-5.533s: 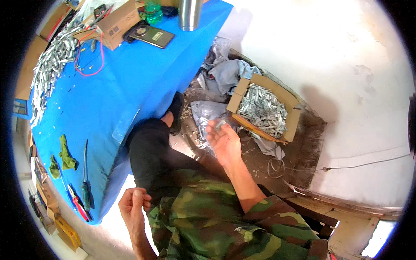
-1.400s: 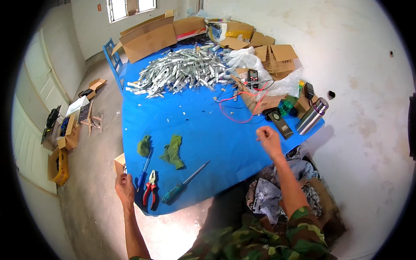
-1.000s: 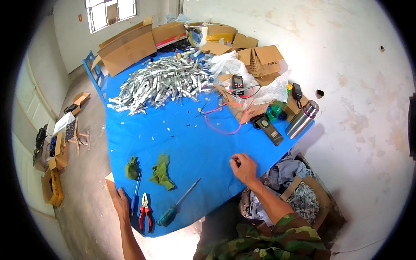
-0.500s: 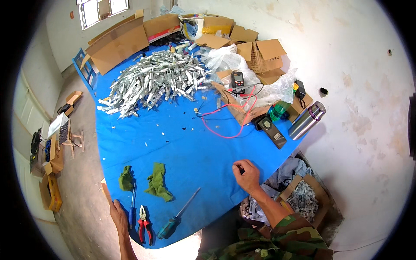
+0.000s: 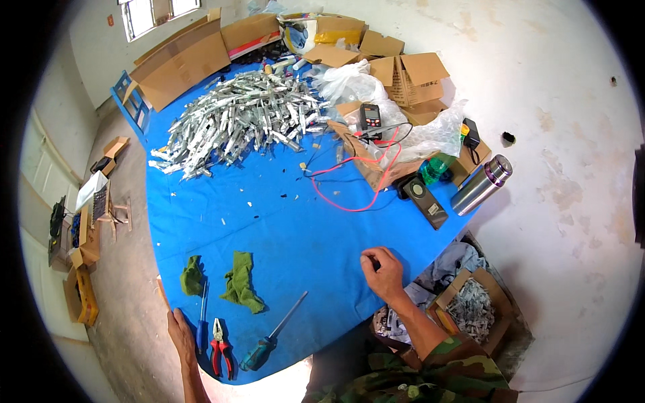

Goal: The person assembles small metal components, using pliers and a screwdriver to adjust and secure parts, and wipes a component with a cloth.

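Note:
My right hand [image 5: 383,272] rests closed on the blue cloth [image 5: 322,248] at the table's right front. A dark spot shows inside its curled fingers; whether that is a small object or shadow I cannot make out. At the left edge of the table lies my left hand [image 5: 180,332], fingers stretched along the rim and holding nothing. Beside it are a slim blue-handled screwdriver [image 5: 202,322] and red-handled pliers [image 5: 220,350]. Farther right is a teal-handled screwdriver [image 5: 262,349], its shaft pointing away from me. Two green rags [image 5: 242,285] [image 5: 191,277] lie beyond these tools.
A heap of silvery strip-like pieces [image 5: 242,121] covers the far left. At the far right are a handheld meter [image 5: 370,119] with red and black leads, a dark box-shaped device [image 5: 426,205], a steel flask [image 5: 480,187] and cartons [image 5: 420,77]. A box of scraps [image 5: 500,322] stands below right.
The view has shifted slightly, moving the table's contents a little within the picture. Both hands keep their places and poses, and no object has been moved.

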A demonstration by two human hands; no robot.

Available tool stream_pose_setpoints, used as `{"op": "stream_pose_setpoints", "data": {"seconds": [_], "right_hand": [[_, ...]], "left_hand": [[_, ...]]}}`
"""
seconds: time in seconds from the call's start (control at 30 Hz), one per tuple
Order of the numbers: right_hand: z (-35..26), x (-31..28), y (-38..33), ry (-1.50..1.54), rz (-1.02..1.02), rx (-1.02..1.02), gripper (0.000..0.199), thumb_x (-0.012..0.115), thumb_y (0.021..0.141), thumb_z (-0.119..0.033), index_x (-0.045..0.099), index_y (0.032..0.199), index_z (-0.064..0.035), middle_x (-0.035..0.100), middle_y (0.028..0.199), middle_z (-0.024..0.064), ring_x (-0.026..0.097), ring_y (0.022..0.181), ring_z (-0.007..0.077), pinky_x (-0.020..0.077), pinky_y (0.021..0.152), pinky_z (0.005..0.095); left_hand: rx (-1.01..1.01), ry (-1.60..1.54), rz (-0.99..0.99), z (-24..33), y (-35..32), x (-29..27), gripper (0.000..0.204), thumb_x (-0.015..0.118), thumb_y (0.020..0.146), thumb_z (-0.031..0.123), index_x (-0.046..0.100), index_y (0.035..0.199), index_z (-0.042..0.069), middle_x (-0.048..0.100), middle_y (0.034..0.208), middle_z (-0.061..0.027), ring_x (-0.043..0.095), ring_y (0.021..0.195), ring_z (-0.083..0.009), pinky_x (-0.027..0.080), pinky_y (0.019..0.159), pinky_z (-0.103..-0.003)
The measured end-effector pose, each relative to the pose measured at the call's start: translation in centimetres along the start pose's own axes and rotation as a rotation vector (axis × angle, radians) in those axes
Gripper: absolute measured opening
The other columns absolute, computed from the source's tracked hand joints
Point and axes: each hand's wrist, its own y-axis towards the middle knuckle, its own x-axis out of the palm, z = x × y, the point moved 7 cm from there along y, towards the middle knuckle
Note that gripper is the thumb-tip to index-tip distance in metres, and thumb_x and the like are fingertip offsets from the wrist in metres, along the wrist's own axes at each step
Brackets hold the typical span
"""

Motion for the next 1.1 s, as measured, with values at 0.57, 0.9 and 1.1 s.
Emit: {"op": "stream_pose_setpoints", "data": {"seconds": [0.57,0.9,1.1], "right_hand": [[-0.2,0.0,-0.1,0.032,0.021,0.007,0.009,0.074,0.092,-0.011,0.075,0.099,-0.0057,0.074,0.097,0.0092,0.074,0.081,0.024,0.0582,0.074,0.035],[-2.8,0.6,4.0,-0.119,-0.05,0.023,0.022,0.072,0.096,-0.021,0.073,0.113,-0.0066,0.074,0.104,0.0121,0.074,0.087,0.0287,0.0582,0.077,0.0421],[-1.8,4.7,12.4,-0.154,-0.055,-0.052,0.023,0.069,0.097,-0.02,0.072,0.113,-0.0035,0.074,0.107,0.0178,0.074,0.091,0.0347,0.0579,0.08,0.0466]], "left_hand": [[-0.024,0.003,0.034,1.1,-0.4,-0.2,0.045,0.045,0.114,0.038,0.061,0.11,-0.004,0.063,0.094,-0.0192,0.056,0.086,-0.0247,0.05,0.082,-0.04],[-0.021,-0.003,0.04,1.2,-0.4,0.0,0.045,0.044,0.115,0.037,0.06,0.107,-0.004,0.062,0.093,-0.0199,0.055,0.086,-0.0255,0.049,0.082,-0.041],[-0.01,0.009,0.022,1.2,-0.3,0.1,0.044,0.043,0.115,0.037,0.058,0.106,-0.004,0.061,0.092,-0.0205,0.055,0.085,-0.0264,0.048,0.082,-0.042]]}}
